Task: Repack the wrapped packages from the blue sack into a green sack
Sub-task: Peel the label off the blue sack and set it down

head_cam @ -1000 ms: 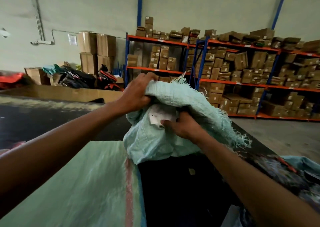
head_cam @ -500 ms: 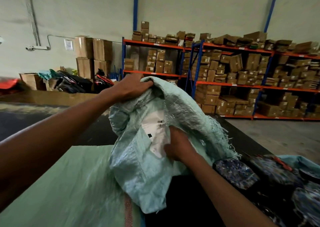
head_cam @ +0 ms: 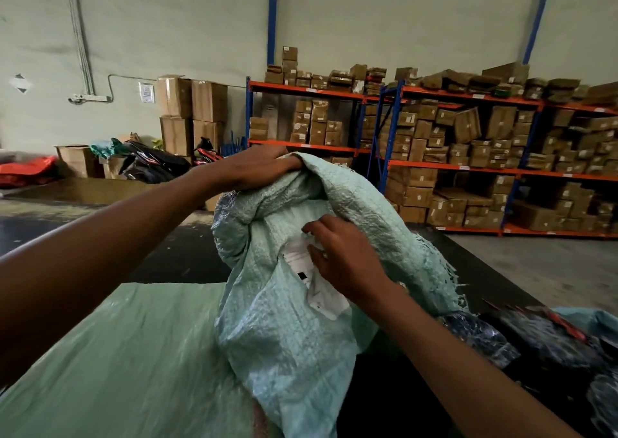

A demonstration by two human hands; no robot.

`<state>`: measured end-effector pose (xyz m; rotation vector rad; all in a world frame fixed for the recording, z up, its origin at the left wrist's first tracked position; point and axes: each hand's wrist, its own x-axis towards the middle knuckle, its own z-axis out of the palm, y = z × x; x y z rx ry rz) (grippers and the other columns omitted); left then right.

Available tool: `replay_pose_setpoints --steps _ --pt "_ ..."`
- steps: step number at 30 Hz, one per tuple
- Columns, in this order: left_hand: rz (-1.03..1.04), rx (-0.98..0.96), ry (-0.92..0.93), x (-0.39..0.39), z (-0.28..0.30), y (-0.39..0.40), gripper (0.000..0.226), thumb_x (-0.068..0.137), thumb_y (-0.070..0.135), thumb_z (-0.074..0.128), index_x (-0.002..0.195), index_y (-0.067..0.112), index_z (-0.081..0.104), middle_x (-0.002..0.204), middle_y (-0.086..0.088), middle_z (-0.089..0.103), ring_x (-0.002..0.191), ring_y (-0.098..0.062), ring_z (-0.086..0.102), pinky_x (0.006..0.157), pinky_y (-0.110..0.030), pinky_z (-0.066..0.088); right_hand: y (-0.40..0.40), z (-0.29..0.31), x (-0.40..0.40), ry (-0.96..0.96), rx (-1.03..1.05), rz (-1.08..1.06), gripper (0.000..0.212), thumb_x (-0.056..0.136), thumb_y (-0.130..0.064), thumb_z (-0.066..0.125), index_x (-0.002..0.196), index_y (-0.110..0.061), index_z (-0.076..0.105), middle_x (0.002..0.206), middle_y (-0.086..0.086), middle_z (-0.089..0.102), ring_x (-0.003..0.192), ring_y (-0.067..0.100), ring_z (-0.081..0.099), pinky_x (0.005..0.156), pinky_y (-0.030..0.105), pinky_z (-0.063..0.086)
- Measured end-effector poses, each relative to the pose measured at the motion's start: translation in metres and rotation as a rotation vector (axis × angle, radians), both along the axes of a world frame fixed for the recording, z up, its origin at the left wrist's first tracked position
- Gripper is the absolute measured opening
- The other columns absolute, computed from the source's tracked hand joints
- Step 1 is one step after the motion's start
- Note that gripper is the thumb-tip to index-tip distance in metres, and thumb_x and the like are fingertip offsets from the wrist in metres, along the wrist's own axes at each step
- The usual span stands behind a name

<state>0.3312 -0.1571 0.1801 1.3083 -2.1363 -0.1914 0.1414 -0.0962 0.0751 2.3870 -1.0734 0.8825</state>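
A person stands at a dark work table [head_cam: 174,257] in a warehouse, both bare arms stretched forward. The left hand [head_cam: 254,166] grips a bunched upper fold of a pale blue-green woven plastic sack [head_cam: 284,330], fingers curled over the cloth, holding it raised above the table. The right hand [head_cam: 341,263] lies against the sack's front, fingers spread and lightly bent on a white paper shipping label [head_cam: 312,283] stuck to the weave; whether it pinches the label or only presses it, I cannot tell.

This looks like an early step: handling the lifted sack, perhaps checking or removing its label, before packages move across. The next move seems to call for finding the frayed mouth [head_cam: 434,270] at the right and spreading it wide.

Counted: 1 raised sack, 1 label, and 1 flat light green woven sack [head_cam: 117,354] lying on the table at lower left. At lower right sit dark patterned packages in clear plastic wrap [head_cam: 481,340], at least 2, partly in a blue sack edge [head_cam: 598,320]. Behind stand orange-and-blue metal shelves [head_cam: 468,170] packed with brown cardboard boxes, too many to count.
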Motion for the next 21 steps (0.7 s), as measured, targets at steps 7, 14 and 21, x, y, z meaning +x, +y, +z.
replay_pose_setpoints --steps 7,14,21 --pt "0.086 -0.286 0.001 0.012 -0.009 -0.013 0.034 0.089 0.054 0.048 0.104 0.027 0.065 0.075 0.02 0.049 0.069 0.005 0.046 0.059 -0.016 0.03 0.008 0.003 0.004 0.059 -0.245 -0.019 0.011 0.074 -0.003 0.073 0.081 -0.009 0.067 0.071 0.006 0.063 0.063 0.024 0.059 0.058 0.032 0.047" --pt "0.061 -0.325 0.026 0.005 -0.011 -0.021 0.036 0.09 0.052 0.049 0.102 0.024 0.067 0.078 0.012 0.057 0.071 0.0 0.053 0.06 -0.019 0.035 0.018 0.001 -0.001 0.1 -0.232 -0.02 0.007 0.077 -0.008 0.073 0.085 -0.008 0.073 0.077 0.004 0.06 0.07 0.021 0.058 0.047 0.029 0.044" --pt "0.154 -0.359 0.04 -0.005 -0.021 -0.029 0.036 0.093 0.044 0.05 0.086 0.013 0.068 0.072 0.003 0.057 0.07 -0.021 0.058 0.067 -0.035 0.046 0.024 0.002 -0.023 0.013 -0.27 0.082 0.013 0.078 -0.01 0.075 0.09 -0.007 0.075 0.076 0.007 0.061 0.068 0.023 0.057 0.048 0.033 0.045"
